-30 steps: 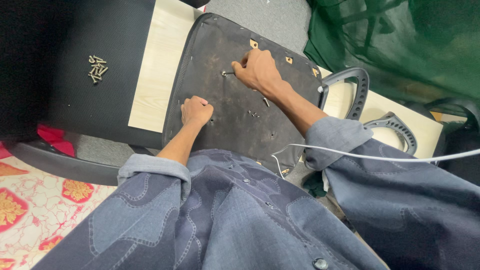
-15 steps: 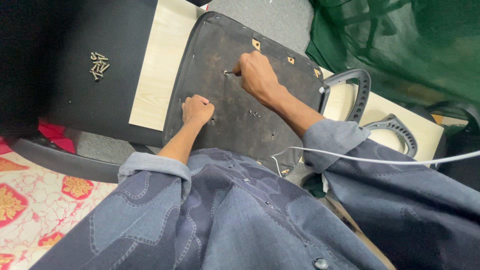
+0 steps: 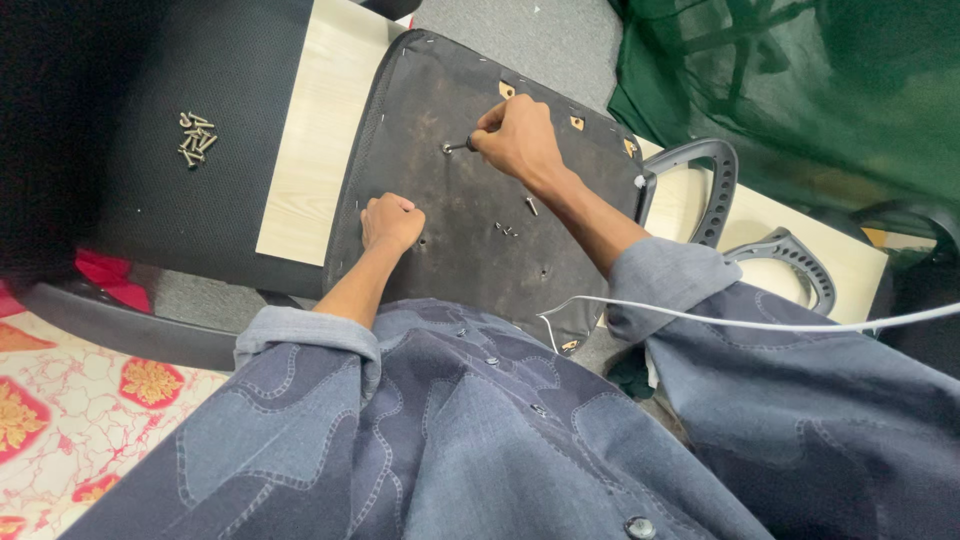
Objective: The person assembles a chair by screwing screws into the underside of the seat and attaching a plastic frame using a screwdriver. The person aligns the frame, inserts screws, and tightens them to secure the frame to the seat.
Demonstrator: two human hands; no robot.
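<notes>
Two hands on seat base [image 3: 440,230]: right hand [image 3: 517,137] grips tool [image 3: 458,147]; left hand [image 3: 390,220] clenched, empty.

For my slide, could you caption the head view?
Right hand holds a small tool against a dark seat panel; left hand rests fisted on it, screws piled nearby.

The upturned chair seat base [image 3: 470,230] wears a matt black fabric, dusty and scuffed brown in patches, with small shiny metal screws [image 3: 505,230] lying loose on it and a dark metal tool [image 3: 457,147] in the right hand [image 3: 520,140]. Beside it a matt black mesh cloth panel [image 3: 190,200] carries a heap of bright metal screws [image 3: 193,138], over a pale, smooth wood-look board [image 3: 310,150]. The grey armrests [image 3: 715,185] look like smooth plastic, the sleeves [image 3: 300,340] soft stitched grey cloth
</notes>
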